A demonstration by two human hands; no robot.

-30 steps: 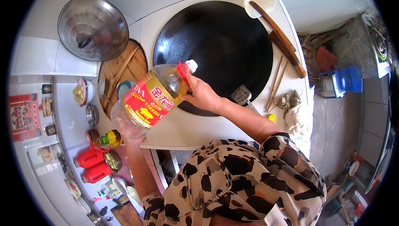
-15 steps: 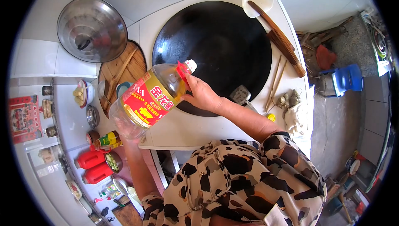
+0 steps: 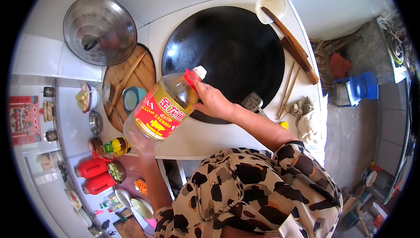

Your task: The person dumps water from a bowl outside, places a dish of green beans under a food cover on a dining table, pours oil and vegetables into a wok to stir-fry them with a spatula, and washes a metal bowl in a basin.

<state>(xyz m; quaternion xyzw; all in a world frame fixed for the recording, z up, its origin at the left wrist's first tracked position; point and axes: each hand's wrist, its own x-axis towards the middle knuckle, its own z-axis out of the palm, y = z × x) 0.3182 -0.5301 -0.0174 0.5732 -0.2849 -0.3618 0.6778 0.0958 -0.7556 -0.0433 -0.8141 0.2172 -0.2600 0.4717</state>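
A large clear cooking oil bottle (image 3: 159, 113) with a red and gold label is tilted, its white mouth pointing over the left part of the big black wok (image 3: 232, 41). My right hand (image 3: 214, 101) grips it near the neck, by the red handle. My left hand (image 3: 148, 151) holds the bottle from below at its base; the fingers show only partly, blurred through the plastic. Some yellow oil lies toward the neck. No stream of oil can be made out. A metal spatula (image 3: 252, 101) rests in the wok near its lower right edge.
A wooden board (image 3: 127, 69) with a bowl (image 3: 133, 99) and wooden utensils lies left of the wok, below a steel lid (image 3: 99, 30). Right are wood pieces (image 3: 297, 56), chopsticks (image 3: 288, 90), a yellow cap (image 3: 284, 125) and a white cloth (image 3: 309, 126). A blue chair (image 3: 364, 86) stands farther right.
The bottle, held in both hands, has shifted slightly right and down in view. More of the bowl on the board shows, and an orange food dish has come into view at lower left.
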